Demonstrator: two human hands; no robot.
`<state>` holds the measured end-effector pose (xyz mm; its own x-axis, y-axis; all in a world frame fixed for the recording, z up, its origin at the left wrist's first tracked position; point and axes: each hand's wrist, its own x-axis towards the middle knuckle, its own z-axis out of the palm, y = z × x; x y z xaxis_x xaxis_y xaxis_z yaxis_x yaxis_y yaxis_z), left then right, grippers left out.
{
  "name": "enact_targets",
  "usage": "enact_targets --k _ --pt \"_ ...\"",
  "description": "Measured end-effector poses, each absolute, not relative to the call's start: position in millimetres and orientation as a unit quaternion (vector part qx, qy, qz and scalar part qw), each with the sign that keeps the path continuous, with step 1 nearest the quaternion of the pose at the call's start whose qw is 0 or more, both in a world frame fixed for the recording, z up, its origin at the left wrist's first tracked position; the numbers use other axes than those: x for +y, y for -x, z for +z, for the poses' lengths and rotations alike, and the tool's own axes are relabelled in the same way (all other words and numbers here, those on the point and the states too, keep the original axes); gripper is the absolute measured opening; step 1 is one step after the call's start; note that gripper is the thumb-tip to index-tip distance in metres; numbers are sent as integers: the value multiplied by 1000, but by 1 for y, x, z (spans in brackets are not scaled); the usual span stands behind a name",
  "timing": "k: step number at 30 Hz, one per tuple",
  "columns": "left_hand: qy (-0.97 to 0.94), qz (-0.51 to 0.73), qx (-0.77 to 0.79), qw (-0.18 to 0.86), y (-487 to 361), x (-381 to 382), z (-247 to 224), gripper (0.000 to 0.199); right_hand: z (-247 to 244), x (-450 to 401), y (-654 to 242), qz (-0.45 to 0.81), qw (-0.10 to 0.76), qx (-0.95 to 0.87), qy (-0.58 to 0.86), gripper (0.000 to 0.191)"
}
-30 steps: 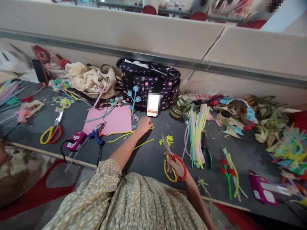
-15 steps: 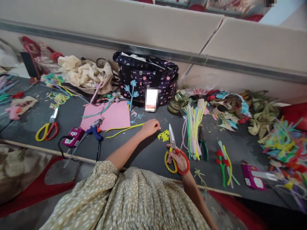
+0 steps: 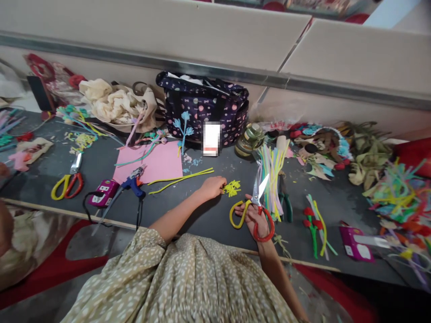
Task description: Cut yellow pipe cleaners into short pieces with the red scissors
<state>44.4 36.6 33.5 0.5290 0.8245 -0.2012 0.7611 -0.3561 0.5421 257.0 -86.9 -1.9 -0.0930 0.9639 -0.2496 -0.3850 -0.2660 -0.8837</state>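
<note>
My left hand [image 3: 214, 187] rests on the dark table with its fingers curled and pressed together at the left edge of a small pile of short yellow pipe cleaner pieces [image 3: 232, 188]. Whether a piece is between the fingertips is hidden. In my right hand [image 3: 253, 220] are scissors [image 3: 258, 197] with one yellow and one red handle loop, their blades pointing up and away to the right. Two long yellow pipe cleaners [image 3: 180, 180] lie beyond my left forearm. A bundle of pastel pipe cleaners [image 3: 273, 179] lies just right of the blades.
Left of me are a blue glue gun [image 3: 134, 184], pink sheet [image 3: 164, 163] and second scissors [image 3: 71, 179]. A dotted bag [image 3: 202, 107], glass jar [image 3: 249, 140] and blue flower [image 3: 183, 130] stand behind. Pliers [image 3: 285, 202] and red flowers [image 3: 311, 220] lie right. Another person's arm shows far left.
My left hand has moved slightly nearer me, off the long yellow pipe cleaners to the pile's edge. My right hand has turned and carried the scissors rightward, away from the pile.
</note>
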Motion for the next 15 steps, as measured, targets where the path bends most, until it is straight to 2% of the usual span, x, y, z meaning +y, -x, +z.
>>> enact_targets --k 8,15 --pt "-806 109 448 370 -56 33 35 17 5 -86 -256 659 503 -338 446 60" --pt "-841 100 452 279 -69 51 43 29 5 -85 -257 662 494 -334 454 62"
